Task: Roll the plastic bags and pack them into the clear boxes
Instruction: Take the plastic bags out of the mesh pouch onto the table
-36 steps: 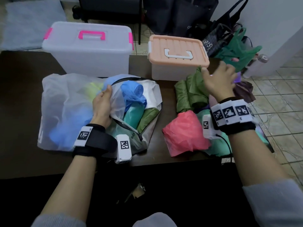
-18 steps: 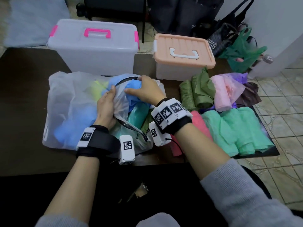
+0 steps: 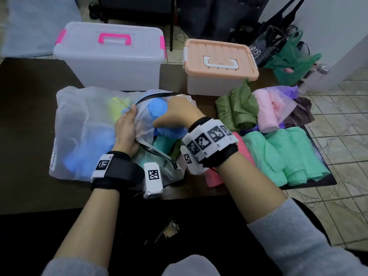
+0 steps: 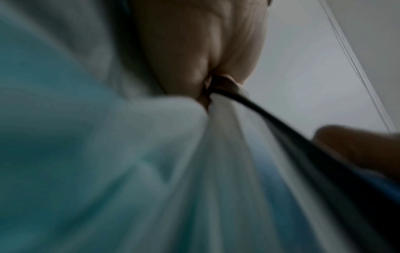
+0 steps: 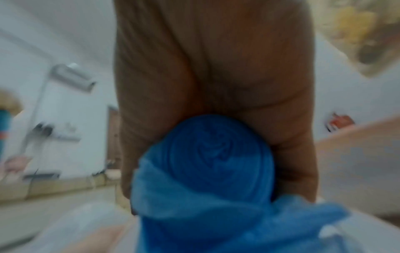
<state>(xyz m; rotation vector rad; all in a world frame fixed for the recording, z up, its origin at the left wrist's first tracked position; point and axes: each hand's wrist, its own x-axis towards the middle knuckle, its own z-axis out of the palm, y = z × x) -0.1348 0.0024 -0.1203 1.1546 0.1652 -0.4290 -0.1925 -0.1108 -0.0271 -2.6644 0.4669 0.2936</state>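
A translucent white zip pouch (image 3: 83, 132) lies on the dark table (image 3: 29, 80), stuffed with coloured bags. My left hand (image 3: 125, 128) pinches the pouch's black zipper edge (image 4: 249, 101) and holds the mouth apart. My right hand (image 3: 179, 114) reaches into the mouth and grips a rolled blue bag (image 3: 157, 109) (image 5: 207, 160). A teal bag (image 3: 163, 144) lies inside below it. Two lidded boxes stand behind: a large clear box with pink handle (image 3: 111, 54) and a smaller box with peach lid (image 3: 219, 62).
To the right on the table lie rolled olive bags (image 3: 235, 110), a pink roll (image 3: 266, 114), several mint green rolls (image 3: 282, 156) and a red bag (image 3: 245, 154). Dark tote bags (image 3: 229, 16) and a green bag (image 3: 292, 62) sit on the tiled floor behind.
My right hand left the olive bags at the right, crossed to the pouch mouth and closed round the blue roll. The left hand kept its hold on the zipper edge.
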